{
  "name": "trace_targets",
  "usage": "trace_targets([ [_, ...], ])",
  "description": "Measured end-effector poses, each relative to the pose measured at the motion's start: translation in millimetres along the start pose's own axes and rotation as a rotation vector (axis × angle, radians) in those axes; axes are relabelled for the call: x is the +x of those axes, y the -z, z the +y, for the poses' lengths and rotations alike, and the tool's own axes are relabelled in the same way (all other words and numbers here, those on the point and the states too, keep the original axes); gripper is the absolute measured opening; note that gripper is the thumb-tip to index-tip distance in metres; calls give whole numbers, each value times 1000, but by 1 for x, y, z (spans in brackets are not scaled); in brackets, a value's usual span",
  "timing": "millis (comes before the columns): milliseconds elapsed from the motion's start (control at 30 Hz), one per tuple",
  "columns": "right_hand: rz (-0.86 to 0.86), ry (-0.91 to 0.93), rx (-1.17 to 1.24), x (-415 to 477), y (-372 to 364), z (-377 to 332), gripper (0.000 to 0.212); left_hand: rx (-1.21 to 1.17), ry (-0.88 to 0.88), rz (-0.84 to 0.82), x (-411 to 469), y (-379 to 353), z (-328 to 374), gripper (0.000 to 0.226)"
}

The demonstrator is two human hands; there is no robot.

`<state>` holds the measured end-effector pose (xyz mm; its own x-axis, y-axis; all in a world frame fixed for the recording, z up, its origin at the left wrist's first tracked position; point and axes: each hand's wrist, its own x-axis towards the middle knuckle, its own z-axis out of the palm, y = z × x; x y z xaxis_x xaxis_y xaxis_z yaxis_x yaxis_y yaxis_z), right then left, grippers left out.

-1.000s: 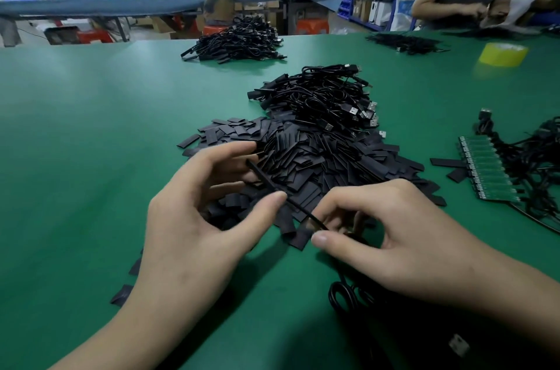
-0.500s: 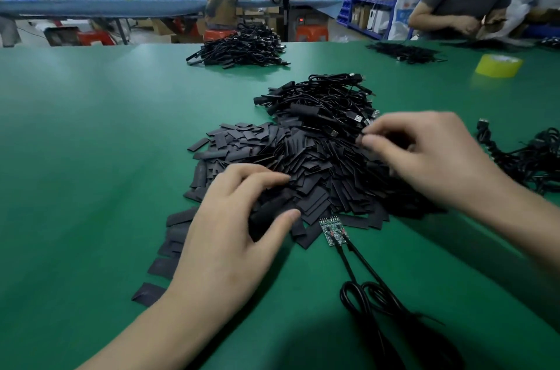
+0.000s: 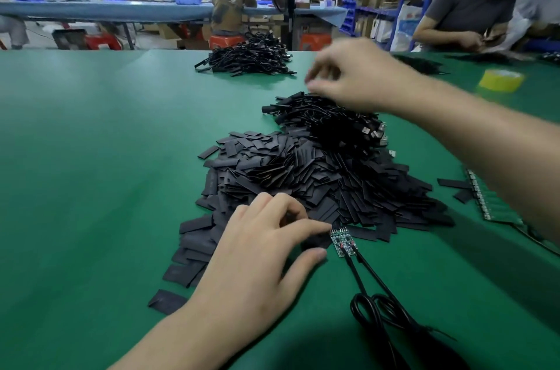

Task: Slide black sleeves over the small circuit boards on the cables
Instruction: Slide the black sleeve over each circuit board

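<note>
Bare circuit board [image 3: 344,243] lies low centre, just right of the left hand [image 3: 260,251]. Its long axis points up-frame into the sleeve pile [image 3: 303,175], and its cable [image 3: 372,285] trails lower right. Left fingers are curled on loose sleeves; grip unclear. Right hand [image 3: 351,75] is blurred at upper centre, well apart; hold unreadable.

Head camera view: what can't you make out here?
In the head view:
Right hand: motion-blurred; whether it holds anything is unclear.
Left hand: its own fingers hide whether it pinches the sleeve beneath.
Green board panel: mostly behind the right forearm.
Loose cable: cut off by the bottom edge.
</note>
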<state>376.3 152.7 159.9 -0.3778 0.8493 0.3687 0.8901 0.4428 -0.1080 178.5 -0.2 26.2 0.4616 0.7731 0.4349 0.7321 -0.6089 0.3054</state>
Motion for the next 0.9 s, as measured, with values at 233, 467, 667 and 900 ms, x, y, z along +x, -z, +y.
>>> trace_targets([
  [233,-403,-66,-36,-144,-20,-31,28,-52,88,68,3,-1,0,24],
  [467,-298,-225,80,-169,-37,-38,37,-81,76,54,2,2,4,28],
  [667,-226,-371,403,-177,-51,-37,24,-50,70,15,1,2,4,33],
  [900,-96,-412,983,-179,-54,-41,13,-376,180,124,2,3,5,16],
])
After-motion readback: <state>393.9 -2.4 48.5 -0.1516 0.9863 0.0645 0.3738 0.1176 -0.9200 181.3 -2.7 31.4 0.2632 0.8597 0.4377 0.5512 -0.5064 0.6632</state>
